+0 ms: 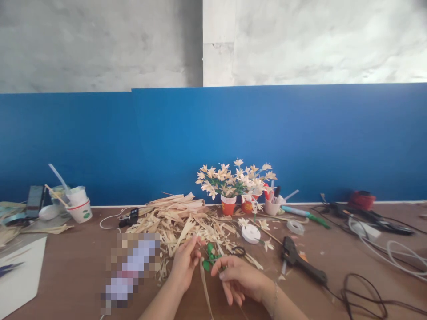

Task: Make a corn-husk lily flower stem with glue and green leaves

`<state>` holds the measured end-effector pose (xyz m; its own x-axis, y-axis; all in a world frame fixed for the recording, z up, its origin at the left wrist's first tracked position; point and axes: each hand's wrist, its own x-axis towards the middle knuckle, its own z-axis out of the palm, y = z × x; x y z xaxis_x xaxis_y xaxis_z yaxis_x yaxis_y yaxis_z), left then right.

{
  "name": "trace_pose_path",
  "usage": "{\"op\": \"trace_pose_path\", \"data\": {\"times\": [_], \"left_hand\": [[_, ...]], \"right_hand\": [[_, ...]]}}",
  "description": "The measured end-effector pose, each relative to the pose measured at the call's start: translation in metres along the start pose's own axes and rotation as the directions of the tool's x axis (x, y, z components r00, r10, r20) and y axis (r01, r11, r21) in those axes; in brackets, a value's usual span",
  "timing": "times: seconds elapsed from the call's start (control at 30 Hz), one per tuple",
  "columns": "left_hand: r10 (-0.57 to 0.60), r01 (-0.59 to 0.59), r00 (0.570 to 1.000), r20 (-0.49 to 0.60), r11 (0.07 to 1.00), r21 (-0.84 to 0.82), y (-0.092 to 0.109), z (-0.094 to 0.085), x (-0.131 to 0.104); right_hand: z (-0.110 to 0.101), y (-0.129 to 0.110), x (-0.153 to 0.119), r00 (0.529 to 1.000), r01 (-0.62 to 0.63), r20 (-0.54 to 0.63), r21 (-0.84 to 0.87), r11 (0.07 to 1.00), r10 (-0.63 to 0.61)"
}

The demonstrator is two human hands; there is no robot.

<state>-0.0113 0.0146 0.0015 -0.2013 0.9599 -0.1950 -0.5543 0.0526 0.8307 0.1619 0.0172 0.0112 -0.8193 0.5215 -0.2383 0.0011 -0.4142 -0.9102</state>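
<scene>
Over the front middle of the table, my left hand is closed, thumb and fingers pinched together. From its fingertips a long narrow strip of dried husk hangs down toward the table's front edge. To the right is my right hand, thumb and forefinger drawn together and the other fingers curled. Whatever lies in that pinch is too small to make out. Green leaves lie between and just beyond the two hands. Past them, a loose heap of dried husk pieces spreads across the table. Scissors with dark handles lie behind my right hand.
Red cups hold pale husk flowers at the back. On the right are a black glue gun, cords and a tape roll. A white spool stands near the middle, a white cup at left.
</scene>
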Motion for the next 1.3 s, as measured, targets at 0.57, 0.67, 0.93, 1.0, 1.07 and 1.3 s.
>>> {"op": "trace_pose_path", "data": {"times": [0.57, 0.67, 0.93, 1.0, 1.07, 1.3], "left_hand": [[-0.022, 0.022, 1.000, 0.007, 1.000, -0.016, -0.001, 0.000, 0.000], [-0.028, 0.028, 1.000, 0.007, 0.999, -0.043, -0.003, -0.001, 0.000], [-0.070, 0.069, 0.998, -0.006, 0.985, -0.159, -0.009, 0.001, -0.001], [-0.057, 0.054, 0.998, -0.010, 0.984, -0.167, -0.010, 0.001, -0.001], [-0.042, 0.040, 0.999, -0.009, 0.985, -0.170, -0.010, 0.002, -0.002], [-0.026, 0.022, 0.999, -0.023, 0.988, -0.156, -0.008, 0.004, -0.003]], "right_hand": [[-0.001, 0.002, 0.002, 1.000, 0.011, 0.006, 0.003, 1.000, -0.011], [-0.001, 0.003, 0.002, 1.000, 0.021, 0.001, -0.005, 1.000, -0.021], [0.007, 0.004, 0.005, 0.997, 0.031, -0.063, -0.046, 0.998, -0.034], [0.011, 0.004, 0.007, 0.996, 0.033, -0.085, -0.049, 0.998, -0.038], [0.014, 0.006, 0.009, 0.993, 0.041, -0.105, -0.048, 0.998, -0.046], [0.015, 0.012, 0.014, 0.976, 0.080, -0.196, -0.060, 0.995, -0.090]]}}
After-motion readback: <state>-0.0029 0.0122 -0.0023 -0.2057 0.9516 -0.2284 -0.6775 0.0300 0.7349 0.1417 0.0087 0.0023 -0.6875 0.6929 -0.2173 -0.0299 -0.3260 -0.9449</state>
